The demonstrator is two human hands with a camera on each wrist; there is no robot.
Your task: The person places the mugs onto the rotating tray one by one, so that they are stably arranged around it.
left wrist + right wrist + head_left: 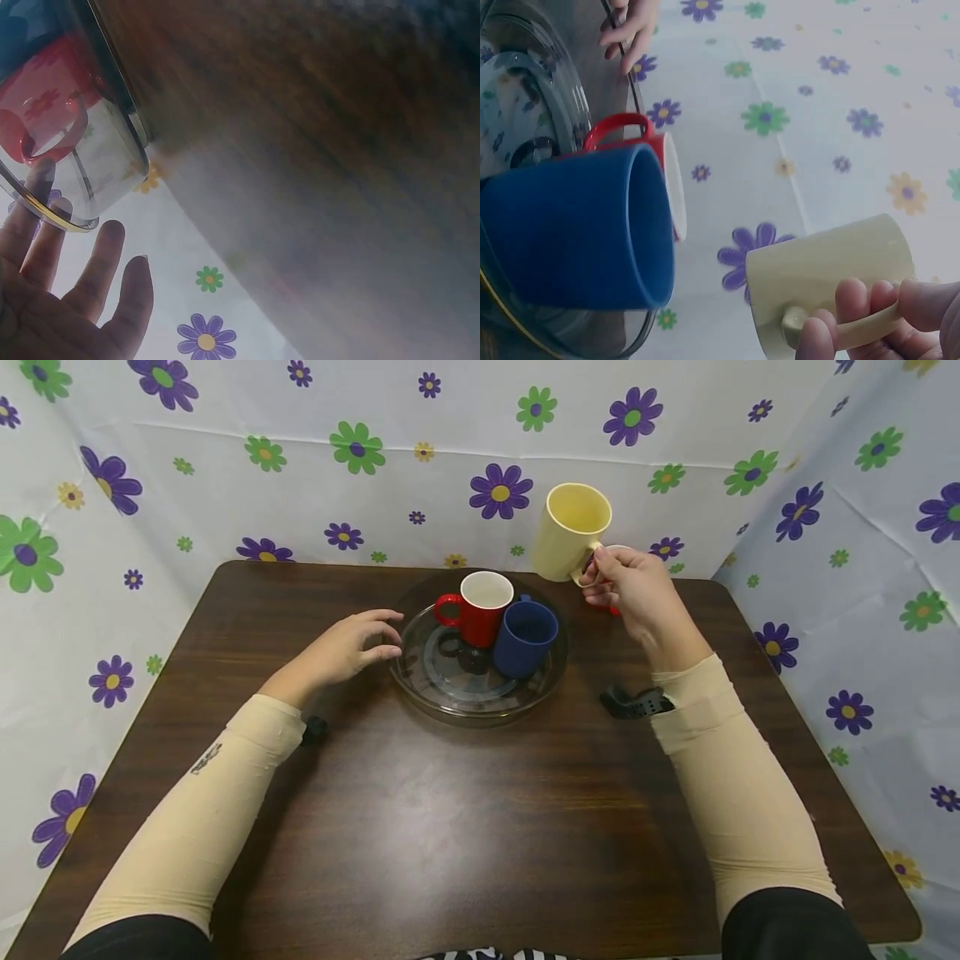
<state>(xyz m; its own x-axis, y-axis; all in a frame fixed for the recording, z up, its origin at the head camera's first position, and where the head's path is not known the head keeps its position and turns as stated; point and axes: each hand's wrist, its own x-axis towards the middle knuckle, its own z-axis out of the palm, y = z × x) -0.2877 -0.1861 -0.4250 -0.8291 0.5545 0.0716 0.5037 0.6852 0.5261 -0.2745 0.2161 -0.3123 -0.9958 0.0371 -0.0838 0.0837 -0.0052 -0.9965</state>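
Observation:
My right hand [637, 593] pinches the handle of a pale yellow mug [553, 545], holding it raised near the back edge of the table, to the right of a round glass dish [461, 692]. Inside the dish stand a red mug [477, 625] with a white interior and a blue mug [516, 650], side by side. At the dish's left rim is my left hand [341, 647], its fingers relaxed and holding nothing. The right wrist view shows the yellow mug [817, 262] with fingers and thumb on its handle.
Behind my right hand a red object [615, 609] with a pale rim is mostly hidden. The dark wooden table [420, 827] runs back to a flowered curtain [420, 518], which also covers the right side.

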